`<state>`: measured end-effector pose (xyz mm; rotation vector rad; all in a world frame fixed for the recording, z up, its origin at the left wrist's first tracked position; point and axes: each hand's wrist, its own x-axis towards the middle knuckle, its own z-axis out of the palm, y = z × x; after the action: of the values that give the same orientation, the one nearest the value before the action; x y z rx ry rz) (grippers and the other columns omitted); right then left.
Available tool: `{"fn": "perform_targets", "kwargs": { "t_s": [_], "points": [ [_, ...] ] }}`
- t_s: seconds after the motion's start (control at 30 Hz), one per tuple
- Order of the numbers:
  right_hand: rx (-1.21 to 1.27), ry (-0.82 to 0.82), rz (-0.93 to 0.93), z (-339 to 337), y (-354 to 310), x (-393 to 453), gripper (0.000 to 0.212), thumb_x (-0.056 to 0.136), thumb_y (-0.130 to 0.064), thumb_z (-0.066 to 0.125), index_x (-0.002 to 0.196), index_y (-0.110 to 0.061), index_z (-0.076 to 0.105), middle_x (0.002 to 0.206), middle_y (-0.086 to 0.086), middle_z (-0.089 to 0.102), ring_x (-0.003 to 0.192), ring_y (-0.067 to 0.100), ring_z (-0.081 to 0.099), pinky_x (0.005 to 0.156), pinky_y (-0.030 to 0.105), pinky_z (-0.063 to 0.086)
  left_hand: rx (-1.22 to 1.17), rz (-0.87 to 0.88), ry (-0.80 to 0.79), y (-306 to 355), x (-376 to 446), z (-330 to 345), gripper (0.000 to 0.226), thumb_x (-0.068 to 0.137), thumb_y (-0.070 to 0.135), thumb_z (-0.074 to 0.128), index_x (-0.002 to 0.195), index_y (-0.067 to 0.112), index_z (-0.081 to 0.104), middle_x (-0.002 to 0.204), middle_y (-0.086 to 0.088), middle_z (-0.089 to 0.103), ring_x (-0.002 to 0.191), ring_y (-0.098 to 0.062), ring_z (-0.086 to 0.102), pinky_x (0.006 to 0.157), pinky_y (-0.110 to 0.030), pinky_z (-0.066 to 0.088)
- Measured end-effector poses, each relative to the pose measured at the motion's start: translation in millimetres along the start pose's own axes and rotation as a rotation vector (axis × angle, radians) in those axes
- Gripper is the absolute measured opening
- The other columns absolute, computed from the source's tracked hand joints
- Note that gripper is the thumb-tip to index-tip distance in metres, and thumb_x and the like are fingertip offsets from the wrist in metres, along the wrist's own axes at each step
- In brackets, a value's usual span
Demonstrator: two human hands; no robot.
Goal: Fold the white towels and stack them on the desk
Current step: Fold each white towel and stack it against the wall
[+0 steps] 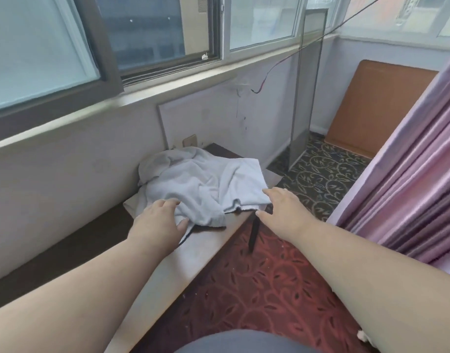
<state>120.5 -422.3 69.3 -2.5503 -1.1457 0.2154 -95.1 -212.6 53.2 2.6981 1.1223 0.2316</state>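
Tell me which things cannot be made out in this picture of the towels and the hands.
- Head view: how many towels form the white heap; its folds hide this.
- Left hand: its fingertips go under the cloth, so the grip is unclear.
- Desk: far part covered by the heap.
- Right hand: whether it touches the towel corner is uncertain.

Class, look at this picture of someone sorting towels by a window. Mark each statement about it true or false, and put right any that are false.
1. The white towel lies crumpled on the desk. True.
2. The towels are already stacked in a neat folded pile. False: they lie rumpled and unfolded.
3. The left hand rests on the towel's near edge. True.
4. The right hand holds the pink curtain. False: it reaches to the towel's corner.
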Motion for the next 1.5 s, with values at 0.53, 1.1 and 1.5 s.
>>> {"fn": "perform_targets", "kwargs": {
  "t_s": [0.53,1.1,1.5],
  "points": [
    [-0.076,-0.295,-0.137,78.8,1.4,216.3,0.073,0.090,-0.050,0.057,0.152,-0.022,0.029,0.158,0.008,0.025,0.147,0.025,0.015,0.119,0.040,0.019,0.042,-0.366,-0.218,-57.6,129.3,59.8,0.063,0.089,0.048,0.050,0.146,0.029,0.031,0.149,-0.002,0.037,0.129,-0.028,0.042,0.100,-0.042,0.039],
    [0.085,-0.564,-0.130,141.6,-4.6,429.0,0.072,0.090,-0.053,0.057,0.150,-0.023,0.033,0.153,0.003,0.035,0.136,0.024,0.039,0.109,0.039,0.037,0.025,-0.451,-0.287,-50.3,316.7,117.7,0.071,0.090,0.049,0.054,0.149,0.023,0.024,0.151,-0.008,0.028,0.135,-0.031,0.032,0.109,-0.044,0.033],
    [0.354,-0.706,0.090,191.1,-36.1,513.2,0.045,0.085,-0.050,0.062,0.116,-0.018,0.052,0.109,0.002,0.059,0.103,0.027,0.057,0.085,0.035,0.046,0.114,-0.552,-0.371,-45.6,346.5,156.4,0.042,0.088,0.057,0.054,0.120,0.031,0.050,0.131,-0.004,0.039,0.123,-0.029,0.023,0.093,-0.045,0.037]
  ]
}}
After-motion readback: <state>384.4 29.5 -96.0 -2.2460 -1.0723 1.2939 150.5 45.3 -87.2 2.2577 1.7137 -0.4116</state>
